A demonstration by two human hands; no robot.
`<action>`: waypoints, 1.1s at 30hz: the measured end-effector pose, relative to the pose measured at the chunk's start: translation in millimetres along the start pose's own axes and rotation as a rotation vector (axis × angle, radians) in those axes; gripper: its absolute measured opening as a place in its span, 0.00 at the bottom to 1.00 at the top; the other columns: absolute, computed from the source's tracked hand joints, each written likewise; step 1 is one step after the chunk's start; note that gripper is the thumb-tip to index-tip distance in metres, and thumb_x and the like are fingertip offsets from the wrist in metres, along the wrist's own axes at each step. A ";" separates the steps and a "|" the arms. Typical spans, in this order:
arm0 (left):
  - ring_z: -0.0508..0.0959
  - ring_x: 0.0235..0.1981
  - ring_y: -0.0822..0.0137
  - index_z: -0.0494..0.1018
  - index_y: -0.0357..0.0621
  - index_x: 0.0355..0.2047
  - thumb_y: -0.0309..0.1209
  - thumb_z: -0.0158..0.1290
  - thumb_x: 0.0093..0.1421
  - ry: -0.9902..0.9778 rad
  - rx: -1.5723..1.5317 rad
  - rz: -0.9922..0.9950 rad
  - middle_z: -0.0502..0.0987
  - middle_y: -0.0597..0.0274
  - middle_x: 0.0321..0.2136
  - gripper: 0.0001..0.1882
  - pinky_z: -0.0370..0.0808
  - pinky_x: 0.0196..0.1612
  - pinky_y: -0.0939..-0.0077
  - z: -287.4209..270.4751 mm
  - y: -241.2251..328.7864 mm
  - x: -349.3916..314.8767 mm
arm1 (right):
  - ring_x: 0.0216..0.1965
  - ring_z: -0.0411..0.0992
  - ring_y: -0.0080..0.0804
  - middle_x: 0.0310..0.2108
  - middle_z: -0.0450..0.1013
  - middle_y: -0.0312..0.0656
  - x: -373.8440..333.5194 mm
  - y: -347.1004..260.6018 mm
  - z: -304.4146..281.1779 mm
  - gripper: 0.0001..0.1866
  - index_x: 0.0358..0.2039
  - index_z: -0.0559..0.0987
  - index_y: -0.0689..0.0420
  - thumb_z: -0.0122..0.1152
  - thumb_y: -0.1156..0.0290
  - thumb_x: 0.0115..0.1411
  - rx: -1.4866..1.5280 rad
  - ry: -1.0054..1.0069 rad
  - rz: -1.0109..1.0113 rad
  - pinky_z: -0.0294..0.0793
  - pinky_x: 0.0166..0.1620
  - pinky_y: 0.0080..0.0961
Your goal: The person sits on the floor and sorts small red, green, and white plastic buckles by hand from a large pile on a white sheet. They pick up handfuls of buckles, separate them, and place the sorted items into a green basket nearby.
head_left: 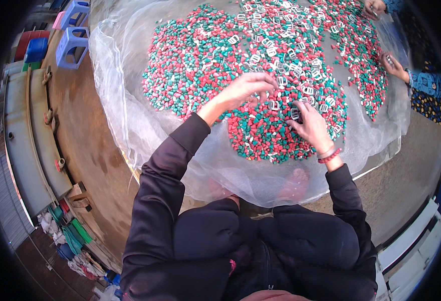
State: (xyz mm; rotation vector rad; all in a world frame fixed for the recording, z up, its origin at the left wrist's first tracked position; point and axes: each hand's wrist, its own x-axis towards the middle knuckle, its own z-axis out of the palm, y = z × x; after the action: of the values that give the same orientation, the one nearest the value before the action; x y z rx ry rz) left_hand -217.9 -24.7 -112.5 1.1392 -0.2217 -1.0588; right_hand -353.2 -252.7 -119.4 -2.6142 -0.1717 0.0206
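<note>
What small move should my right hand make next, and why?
Probably lift the pale buckle clear of the red and green pieces: it sits between the thumb and fingers of the right hand, low over the pile, though how firm the grip is cannot be told.

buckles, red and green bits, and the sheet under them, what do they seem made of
Buckles: probably metal, smooth and silvery with highlights, though grey plastic is possible. Red and green bits: matte, solid-coloured, pebble-like; plastic or ceramic, can't tell. Sheet: likely thin synthetic mesh or film, see-through, whitish and creased.
</note>
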 end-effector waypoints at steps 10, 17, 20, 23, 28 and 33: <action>0.78 0.32 0.58 0.71 0.39 0.34 0.40 0.54 0.61 0.081 1.027 0.391 0.73 0.54 0.30 0.15 0.74 0.30 0.64 20.0 -28.1 6.3 | 0.16 0.63 0.20 0.24 0.69 0.35 40.2 19.9 -33.5 0.13 0.42 0.74 0.63 0.54 0.73 0.57 1.580 0.017 0.569 0.56 0.14 0.09; 0.73 0.25 0.71 0.70 0.43 0.31 0.27 0.48 0.53 0.126 -0.298 0.242 0.70 0.60 0.31 0.05 0.62 0.13 0.87 -42.4 41.8 -21.9 | 0.17 0.64 0.30 0.22 0.62 0.42 46.3 7.3 -42.6 0.14 0.23 0.65 0.60 0.49 0.65 0.62 2.298 -0.195 0.363 0.59 0.07 0.15; 0.71 0.24 0.76 0.72 0.43 0.36 0.31 0.54 0.56 0.389 -0.191 0.253 0.73 0.64 0.29 0.08 0.59 0.15 0.89 -78.7 56.8 -28.4 | 0.26 0.69 0.31 0.27 0.65 0.42 58.7 -8.0 -40.2 0.16 0.25 0.65 0.59 0.48 0.61 0.66 2.148 -0.265 0.473 0.60 0.09 0.13; 0.77 0.24 0.66 0.75 0.40 0.37 0.43 0.60 0.56 0.709 0.838 0.145 0.79 0.58 0.28 0.18 0.72 0.25 0.70 -118.4 56.2 -25.2 | 0.17 0.65 0.19 0.21 0.66 0.34 98.3 -16.8 -35.8 0.11 0.29 0.69 0.55 0.51 0.63 0.66 1.620 -0.415 0.509 0.53 0.11 0.11; 0.80 0.32 0.46 0.75 0.37 0.29 0.39 0.58 0.55 0.756 1.600 -0.027 0.78 0.45 0.28 0.15 0.76 0.35 0.53 -116.5 15.8 -12.9 | 0.36 0.76 0.45 0.27 0.76 0.51 173.3 -29.4 23.3 0.25 0.48 0.73 0.60 0.64 0.58 0.56 0.168 -0.259 -0.025 0.73 0.41 0.42; 0.81 0.32 0.47 0.72 0.34 0.37 0.23 0.49 0.56 0.517 1.683 0.122 0.76 0.45 0.33 0.09 0.78 0.34 0.54 -61.6 -15.9 -21.8 | 0.28 0.77 0.49 0.23 0.75 0.50 149.7 -34.6 66.6 0.07 0.35 0.73 0.59 0.55 0.70 0.58 -0.211 -0.247 -0.192 0.76 0.32 0.43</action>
State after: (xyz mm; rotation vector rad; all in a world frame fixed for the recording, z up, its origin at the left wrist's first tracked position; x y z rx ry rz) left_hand -199.7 30.8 -146.0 2.7739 -0.8232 -0.2205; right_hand -211.9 -171.1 -157.1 -2.7856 -0.5375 0.2724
